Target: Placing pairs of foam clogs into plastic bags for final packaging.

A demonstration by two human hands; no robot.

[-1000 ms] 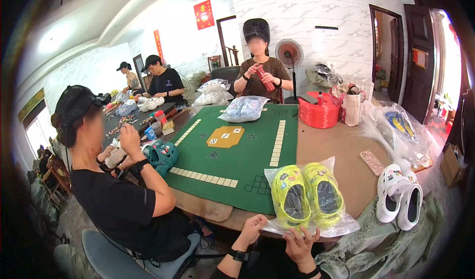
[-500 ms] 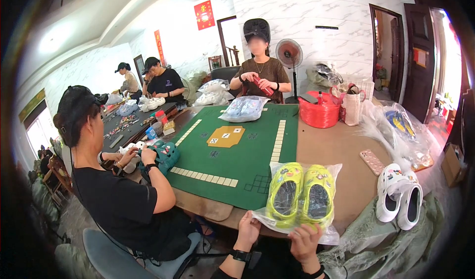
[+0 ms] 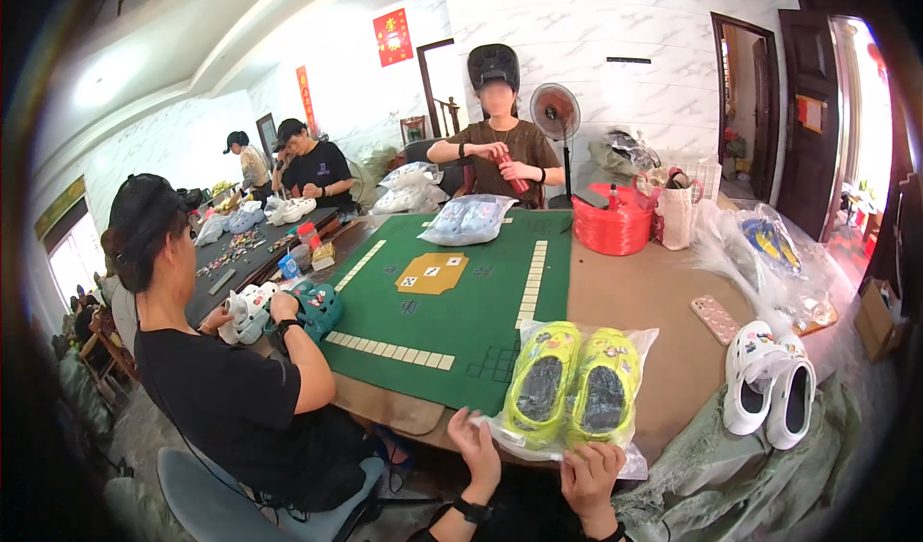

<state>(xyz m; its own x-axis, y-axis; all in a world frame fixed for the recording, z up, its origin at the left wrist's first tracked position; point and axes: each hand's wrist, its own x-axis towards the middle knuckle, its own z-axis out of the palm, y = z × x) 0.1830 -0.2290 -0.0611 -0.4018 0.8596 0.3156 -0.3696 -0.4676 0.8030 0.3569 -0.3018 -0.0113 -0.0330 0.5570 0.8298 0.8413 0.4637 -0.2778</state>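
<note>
So the pair of lime-green shoes [image 3: 567,374] sits inside a clear plastic bag [image 3: 633,462], bottom center and a bit right in the frame, right at the near edge of the brown table [image 3: 663,292]. Toes point up the frame, and there are little charms on the tops

Both hands are just below the bag. The left hand [image 3: 478,455] is by its lower left corner, fingers loosely spread. The fingertips are right up against that corner, but honestly can't tell if they actually touch the plastic. The right hand [image 3: 588,479] is under the right shoe's heel, fingers curled over the bag's bottom edge and pinching the plastic. So the shoes lie just past the fingertips, more above the right hand than the left

Other stuff around: a green mat [image 3: 500,292] in the middle of the frame with a bagged blue pair [image 3: 466,220] at its far side, a phone in a pink case [image 3: 714,321] right of center, and white shoes [image 3: 760,354] on a grayish sack [image 3: 740,465] at lower right. Big red roll of string [image 3: 612,225] further up. Someone in a black shirt [image 3: 216,378] on the left handles white and teal shoes, and a person at top center holds a red bottle [image 3: 514,178]
</note>
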